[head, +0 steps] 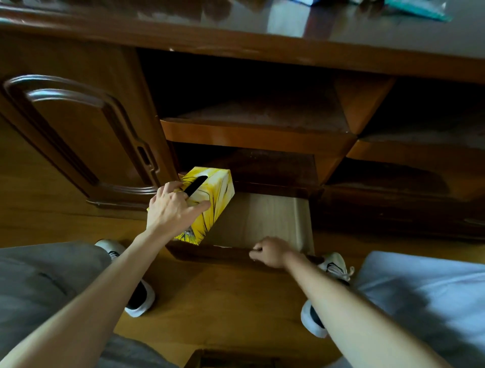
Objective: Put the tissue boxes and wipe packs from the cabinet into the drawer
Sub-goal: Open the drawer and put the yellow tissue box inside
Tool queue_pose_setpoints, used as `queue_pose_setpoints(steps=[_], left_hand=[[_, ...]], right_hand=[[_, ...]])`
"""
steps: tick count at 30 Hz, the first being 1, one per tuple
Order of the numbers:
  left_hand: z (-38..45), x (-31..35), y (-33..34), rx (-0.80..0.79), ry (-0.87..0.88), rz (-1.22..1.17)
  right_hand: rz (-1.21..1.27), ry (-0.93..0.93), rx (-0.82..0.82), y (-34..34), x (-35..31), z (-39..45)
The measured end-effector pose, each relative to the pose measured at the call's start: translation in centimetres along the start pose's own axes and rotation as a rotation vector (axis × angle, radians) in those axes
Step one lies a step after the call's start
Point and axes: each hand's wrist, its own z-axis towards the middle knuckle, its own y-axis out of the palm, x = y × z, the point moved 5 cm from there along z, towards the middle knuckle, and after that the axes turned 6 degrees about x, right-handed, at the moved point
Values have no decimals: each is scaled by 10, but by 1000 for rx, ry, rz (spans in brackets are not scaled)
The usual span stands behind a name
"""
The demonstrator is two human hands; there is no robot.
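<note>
A yellow tissue box (215, 199) with black lines and a dark slot on top sits at the left side of the pulled-out drawer (273, 218), tilted toward its left wall. My left hand (174, 207) grips the box from above, fingers over its top and near the slot. My right hand (273, 253) is closed on the drawer's dark front edge. The drawer's pale bottom is bare to the right of the box. Above it, the cabinet shelves (262, 131) show nothing on them.
A closed cabinet door (78, 136) stands at the left. On the cabinet top lie a teal pack (420, 9) and a blue item (311, 2). My knees and white shoes (139, 299) flank the drawer on the wooden floor.
</note>
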Motion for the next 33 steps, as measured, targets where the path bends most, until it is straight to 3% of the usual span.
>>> queue_pose_setpoints(steps=[4,8,14,21,23,25,27,30,33], left_hand=[[-2,-5,3,7,10,47],[-9,-11,10,-41,2,37],[-14,-9,17,-36,23,64],[-25,-1,35,-55,60,84],[-31,2,40,-67,123,63],[-36,5,46,-123,225,52],[-43,10,54,-196,342,68],[-58,18,71,-301,481,131],[-63,11,81,-365,456,160]], right_hand=[[-48,-24,76,9,16,-4],[-6,31,-72,17,17,-2],[-14,-38,-150,37,15,-20],[35,67,-247,44,18,-27],[305,149,-142,37,15,-24],[810,256,41,23,9,-14],[1163,347,111,10,4,-3],[1255,414,9,8,3,7],[1200,486,-22,27,21,13]])
